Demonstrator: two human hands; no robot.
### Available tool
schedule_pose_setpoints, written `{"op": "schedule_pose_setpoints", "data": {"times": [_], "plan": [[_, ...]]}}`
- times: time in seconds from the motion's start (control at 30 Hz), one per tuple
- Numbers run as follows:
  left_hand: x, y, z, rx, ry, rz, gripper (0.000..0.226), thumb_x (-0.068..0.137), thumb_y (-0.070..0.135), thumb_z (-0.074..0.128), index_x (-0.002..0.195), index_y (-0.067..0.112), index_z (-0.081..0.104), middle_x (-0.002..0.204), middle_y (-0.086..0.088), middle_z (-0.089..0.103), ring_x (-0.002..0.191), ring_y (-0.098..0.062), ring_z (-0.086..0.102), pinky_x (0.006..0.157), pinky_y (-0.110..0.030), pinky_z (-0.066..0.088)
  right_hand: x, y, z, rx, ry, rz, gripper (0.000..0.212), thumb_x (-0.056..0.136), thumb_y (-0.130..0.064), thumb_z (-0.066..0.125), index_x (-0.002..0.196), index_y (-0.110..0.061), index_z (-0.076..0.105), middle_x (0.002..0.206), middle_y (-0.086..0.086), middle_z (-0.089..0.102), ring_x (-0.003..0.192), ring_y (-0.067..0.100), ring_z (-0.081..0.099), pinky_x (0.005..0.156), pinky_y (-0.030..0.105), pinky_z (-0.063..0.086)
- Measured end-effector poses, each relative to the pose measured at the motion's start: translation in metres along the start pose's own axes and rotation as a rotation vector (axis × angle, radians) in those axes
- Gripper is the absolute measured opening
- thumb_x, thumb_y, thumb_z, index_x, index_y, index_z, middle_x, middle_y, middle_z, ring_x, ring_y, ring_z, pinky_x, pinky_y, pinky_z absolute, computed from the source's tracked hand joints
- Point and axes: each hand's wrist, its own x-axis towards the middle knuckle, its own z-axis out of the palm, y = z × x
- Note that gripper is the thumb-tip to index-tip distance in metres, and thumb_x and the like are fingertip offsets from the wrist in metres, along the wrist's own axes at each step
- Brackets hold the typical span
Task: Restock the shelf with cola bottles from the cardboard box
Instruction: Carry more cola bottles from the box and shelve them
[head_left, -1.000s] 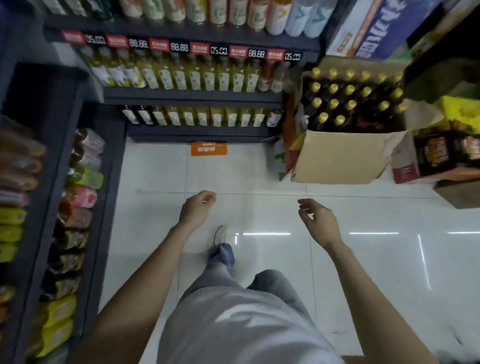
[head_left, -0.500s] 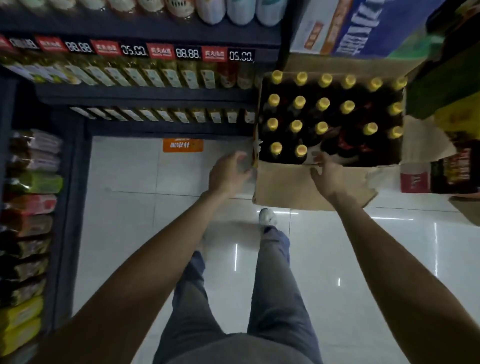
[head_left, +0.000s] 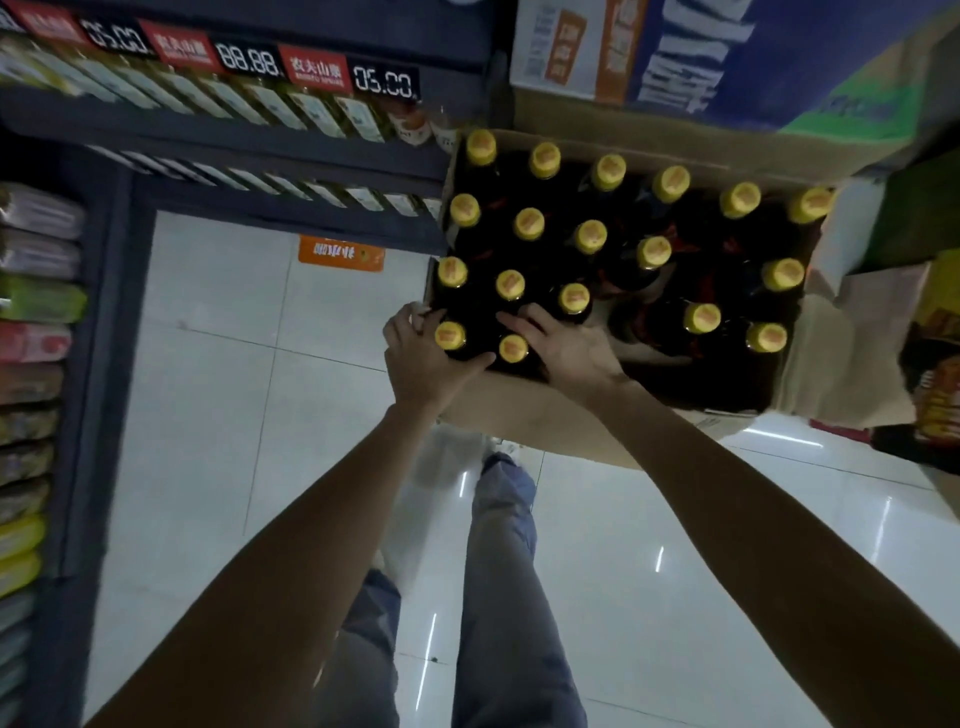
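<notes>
Dark yellow-capped cola bottles (head_left: 589, 236): upright in open brown cardboard box (head_left: 524, 415). Left hand (head_left: 423, 353) grips near-corner bottle; right hand (head_left: 569, 348) grips its neighbour.

Bottles (head_left: 589, 236) upright in cardboard box (head_left: 524, 410) on floor (head_left: 218, 338), right of shelf (head_left: 234, 130).

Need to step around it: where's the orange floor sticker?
The orange floor sticker lies upper centre-left on the floor, beneath the bottom shelf, left of the cardboard box.
</notes>
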Motion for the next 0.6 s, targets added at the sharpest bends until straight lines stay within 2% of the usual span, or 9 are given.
{"op": "schedule_pose_setpoints", "data": {"times": [0.07,0.17,0.27,0.37,0.43,0.5,0.53,0.6], "plan": [[0.007,0.004,0.005,0.036,-0.036,-0.065,0.079,0.055,0.054,0.082,0.120,0.016,0.058,0.136,-0.010,0.041,0.130,-0.031,0.030,0.093,-0.045,0.044,0.001,0.000,0.003,-0.013,0.039,-0.029,0.067,0.061,-0.004,0.079,0.124,-0.017,0.062,0.112,0.003,0.065,0.047,0.022,0.059,0.037,0.018,0.027],[0.009,0.008,0.009,0.016,-0.033,-0.112,0.077,0.055,0.046,0.083,0.121,0.017,0.057,0.146,-0.009,0.032,0.136,-0.029,0.024,0.098,-0.049,0.042,0.003,0.000,0.005,0.006,0.066,-0.049,0.063,0.055,-0.007,0.083,0.115,-0.017,0.067,0.111,0.002,0.066,0.051,0.021,0.062,0.037,0.017,0.028],[0.003,0.011,0.010,-0.024,0.070,-0.049,0.067,0.053,0.050,0.081,0.110,0.017,0.067,0.152,-0.006,0.028,0.139,-0.030,0.024,0.099,-0.051,0.039,-0.001,0.008,0.003,0.041,0.098,-0.056,0.064,0.057,-0.008,0.084,0.118,-0.015,0.063,0.115,0.001,0.064,0.063,0.023,0.066,0.036,0.021,0.037],[-0.002,0.015,0.007,-0.067,0.135,-0.010,0.065,0.050,0.057,0.074,0.102,0.019,0.070,0.151,-0.004,0.031,0.137,-0.029,0.029,0.097,-0.053,0.042,-0.014,0.014,-0.011,0.084,0.155,-0.020,0.070,0.055,-0.022,0.088,0.119,-0.012,0.061,0.117,0.004,0.062,0.058,0.023,0.064,0.037,0.022,0.038],[-0.008,0.018,0.000,-0.098,0.202,0.052,0.062,0.049,0.055,0.076,0.100,0.019,0.071,0.148,-0.006,0.036,0.134,-0.029,0.034,0.095,-0.052,0.044,-0.026,0.011,-0.029,0.103,0.241,-0.028,0.069,0.057,-0.027,0.087,0.118,-0.008,0.061,0.116,0.008,0.062,0.061,0.022,0.064,0.040,0.023,0.040],[-0.015,0.020,-0.013,-0.134,0.259,0.130,0.062,0.050,0.052,0.080,0.100,0.016,0.071,0.145,-0.008,0.040,0.132,-0.030,0.038,0.095,-0.050,0.046,-0.038,0.005,-0.050,0.144,0.345,-0.049,0.063,0.063,-0.030,0.083,0.117,-0.007,0.060,0.113,0.010,0.062,0.078,0.023,0.064,0.051,0.027,0.049],[-0.020,0.020,-0.021,-0.156,0.272,0.152,0.064,0.051,0.052,0.081,0.101,0.014,0.070,0.144,-0.010,0.041,0.131,-0.030,0.039,0.096,-0.049,0.045,-0.045,0.001,-0.061,0.180,0.380,-0.050,0.061,0.066,-0.031,0.079,0.118,-0.007,0.058,0.113,0.012,0.060,0.088,0.026,0.062,0.061,0.033,0.052],[-0.031,0.017,-0.040,-0.220,0.274,0.168,0.073,0.054,0.055,0.079,0.111,0.012,0.063,0.137,-0.017,0.049,0.128,-0.034,0.045,0.099,-0.052,0.044,-0.059,-0.008,-0.080,0.235,0.404,-0.023,0.060,0.070,-0.036,0.073,0.120,-0.010,0.051,0.121,0.014,0.057,0.107,0.031,0.054,0.081,0.041,0.048]]}}
